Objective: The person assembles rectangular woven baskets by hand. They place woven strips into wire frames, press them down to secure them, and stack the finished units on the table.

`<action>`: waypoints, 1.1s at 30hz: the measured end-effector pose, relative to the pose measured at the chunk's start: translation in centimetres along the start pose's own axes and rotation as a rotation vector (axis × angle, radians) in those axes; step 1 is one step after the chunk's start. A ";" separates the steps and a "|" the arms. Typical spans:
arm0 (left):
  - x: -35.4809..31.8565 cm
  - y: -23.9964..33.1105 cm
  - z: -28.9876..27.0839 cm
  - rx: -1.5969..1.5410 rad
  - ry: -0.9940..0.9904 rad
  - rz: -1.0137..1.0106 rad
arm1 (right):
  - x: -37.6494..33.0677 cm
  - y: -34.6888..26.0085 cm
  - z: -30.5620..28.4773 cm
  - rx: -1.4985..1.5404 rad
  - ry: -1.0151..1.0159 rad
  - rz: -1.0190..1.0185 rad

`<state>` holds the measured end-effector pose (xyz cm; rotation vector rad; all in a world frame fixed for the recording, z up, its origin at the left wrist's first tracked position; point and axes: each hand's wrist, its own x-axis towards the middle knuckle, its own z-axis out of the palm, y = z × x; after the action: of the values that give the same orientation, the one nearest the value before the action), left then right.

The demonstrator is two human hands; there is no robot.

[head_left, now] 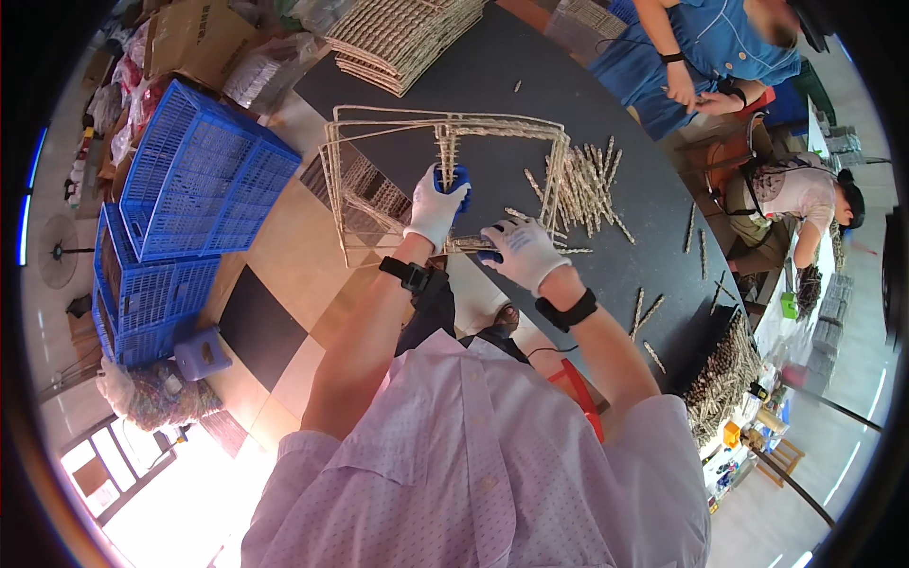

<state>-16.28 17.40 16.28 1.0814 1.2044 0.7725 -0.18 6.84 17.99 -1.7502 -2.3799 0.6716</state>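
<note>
Several thin, straw-coloured rectangular frames (pixel 511 129), partly wrapped in twisted cord, stand tilted in front of me and overlap one another. My left hand (pixel 438 204), in a white glove with a blue palm, is closed around their cord-wrapped middle bar. At the lower bar is my right hand (pixel 524 252), gloved the same way. Its fingers curl onto the bar, and the fingertips are partly hidden. Just right of the frames, a loose pile of short twisted cord pieces (pixel 589 189) lies on the dark table (pixel 653 241).
A stack of woven panels (pixel 407 40) sits at the table's far edge. Blue plastic crates (pixel 204 180) stand on the floor at left. More twisted pieces (pixel 724 379) are heaped at the right. One co-worker (pixel 705 57) stands across the table; another (pixel 786 194) bends at the far right.
</note>
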 end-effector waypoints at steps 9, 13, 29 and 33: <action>-2.2 2.2 1.6 0.038 -0.168 0.046 | 0.3 1.3 2.3 0.124 -0.001 0.019; -2.5 2.8 2.0 0.104 -0.283 0.062 | 0.1 2.2 2.7 0.343 -0.078 0.011; 1.5 -1.1 -0.4 -0.285 -0.008 -0.229 | 0.2 0.8 2.6 -0.231 0.182 -0.138; -0.2 -1.4 0.7 -0.176 -0.080 -0.134 | 0.5 2.2 2.7 0.134 -0.166 -0.014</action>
<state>-15.74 16.61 15.00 0.8706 1.1071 0.7111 0.70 7.03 14.63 -1.6830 -2.3839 0.9852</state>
